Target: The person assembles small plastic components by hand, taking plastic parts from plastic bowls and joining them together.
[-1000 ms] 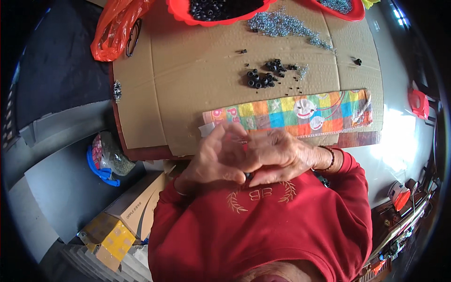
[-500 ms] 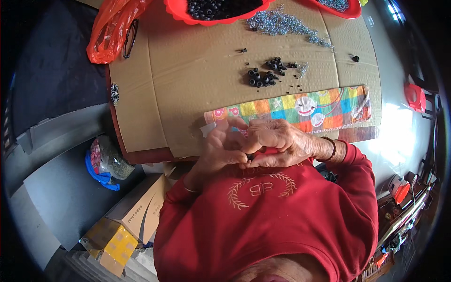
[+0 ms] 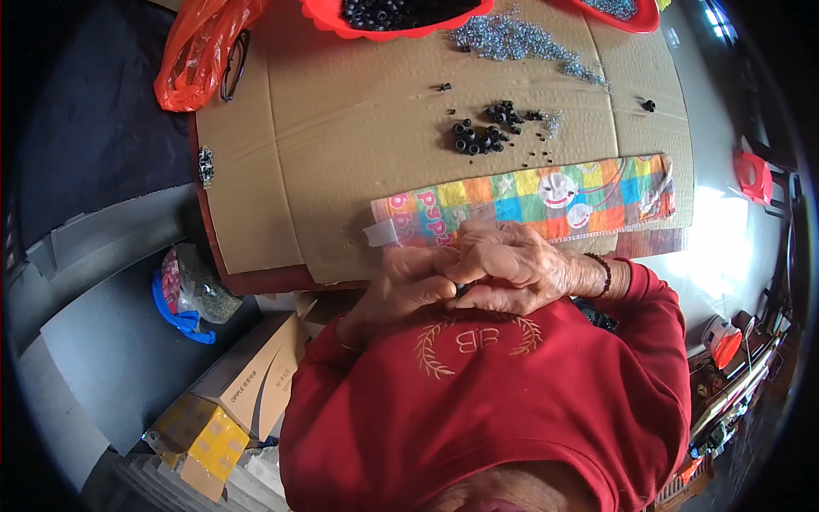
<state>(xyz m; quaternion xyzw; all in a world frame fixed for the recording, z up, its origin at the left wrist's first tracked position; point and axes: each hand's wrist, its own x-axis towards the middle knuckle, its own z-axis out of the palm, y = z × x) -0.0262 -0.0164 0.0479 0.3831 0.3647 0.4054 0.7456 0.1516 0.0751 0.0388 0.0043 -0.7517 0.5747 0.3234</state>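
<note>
Maybe the black piece, pinched in the right hand near the cloth, drops if that pinch loosens; the left hand's hold I cannot tell.

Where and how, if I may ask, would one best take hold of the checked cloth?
Probably pinch the checked cloth by its right end, coming from the right: it lies flat on the cardboard, and that end looks uncovered, while the right hand hides part of its near edge.

A cardboard sheet bears black pieces, clear pieces, a checked cloth and a red bowl.
</note>
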